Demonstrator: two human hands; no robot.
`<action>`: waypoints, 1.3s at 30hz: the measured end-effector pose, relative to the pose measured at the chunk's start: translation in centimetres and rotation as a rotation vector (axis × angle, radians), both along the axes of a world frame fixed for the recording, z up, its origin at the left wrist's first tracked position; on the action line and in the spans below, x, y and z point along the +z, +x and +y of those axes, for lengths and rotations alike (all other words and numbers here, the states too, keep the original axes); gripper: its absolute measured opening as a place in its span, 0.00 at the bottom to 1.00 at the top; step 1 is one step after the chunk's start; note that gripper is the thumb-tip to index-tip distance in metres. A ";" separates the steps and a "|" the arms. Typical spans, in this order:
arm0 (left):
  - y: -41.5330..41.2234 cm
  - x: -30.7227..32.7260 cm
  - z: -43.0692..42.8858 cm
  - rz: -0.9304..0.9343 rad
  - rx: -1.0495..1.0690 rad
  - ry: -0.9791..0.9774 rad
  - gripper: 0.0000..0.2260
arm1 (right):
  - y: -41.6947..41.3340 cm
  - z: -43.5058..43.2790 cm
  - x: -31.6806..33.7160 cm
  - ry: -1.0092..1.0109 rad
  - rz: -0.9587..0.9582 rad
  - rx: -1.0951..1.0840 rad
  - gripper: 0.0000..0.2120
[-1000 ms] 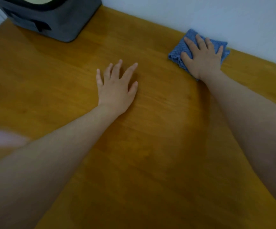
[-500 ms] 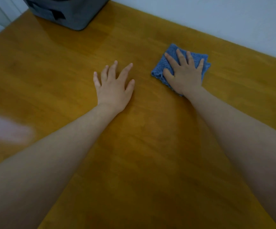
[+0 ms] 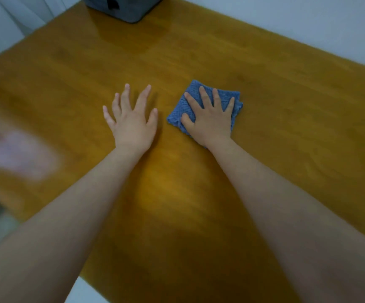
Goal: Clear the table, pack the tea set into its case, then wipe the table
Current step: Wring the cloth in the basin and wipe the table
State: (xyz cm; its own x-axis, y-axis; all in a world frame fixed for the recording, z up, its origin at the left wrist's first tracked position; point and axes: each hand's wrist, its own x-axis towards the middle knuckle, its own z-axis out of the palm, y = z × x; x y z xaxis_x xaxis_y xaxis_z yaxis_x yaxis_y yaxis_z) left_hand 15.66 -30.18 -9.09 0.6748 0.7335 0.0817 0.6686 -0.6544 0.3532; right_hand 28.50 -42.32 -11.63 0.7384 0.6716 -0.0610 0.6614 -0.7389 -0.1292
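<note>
Wiping step: right hand [image 3: 210, 121] presses cloth [image 3: 235, 98] flat mid-way across the worktop [image 3: 297, 154], left hand [image 3: 133, 123] splayed, empty (probably bracing); next, sweep toward the near edge.

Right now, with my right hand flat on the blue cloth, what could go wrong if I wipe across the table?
The folded blue cloth is only pressed under the flat right hand, not gripped, so it may bunch or slip. The left hand lies flat on the table beside it; a stroke that way could bump it and skip the wood beneath. A long push toward the grey case at the far corner might nudge it.
</note>
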 end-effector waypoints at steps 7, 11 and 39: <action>-6.7 0.1 -1.8 -0.079 -0.015 -0.001 0.25 | -7.9 -0.6 0.0 0.019 -0.001 0.108 0.29; -10.3 0.3 -1.6 -0.051 -0.034 0.033 0.26 | -12.0 -0.7 -0.1 0.037 -0.001 0.126 0.29; -25.2 3.4 -6.1 0.065 -0.015 -0.088 0.24 | -32.0 -9.7 0.0 0.098 0.017 0.194 0.28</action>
